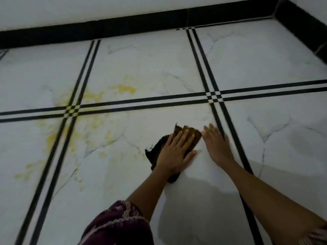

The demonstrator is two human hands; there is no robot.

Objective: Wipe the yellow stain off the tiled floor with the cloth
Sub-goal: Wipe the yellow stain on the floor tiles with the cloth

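A dark cloth [157, 149] with a yellow-brown stained end lies on the white marble-look tiled floor [177, 71]. My left hand [175, 151] presses flat on top of it, fingers spread. Just to its right, my right hand [216, 140] rests flat on the bare tile, palm down, holding nothing. The yellow stain [92, 96] spreads around the black line crossing at the left, with a bright patch on the far tile and splatters on the near tiles, well left of the cloth.
Double black lines [141, 101] divide the tiles. A black skirting [123, 27] runs along the white wall at the back and turns at the right corner. A dark patterned sleeve [120, 225] is at the bottom.
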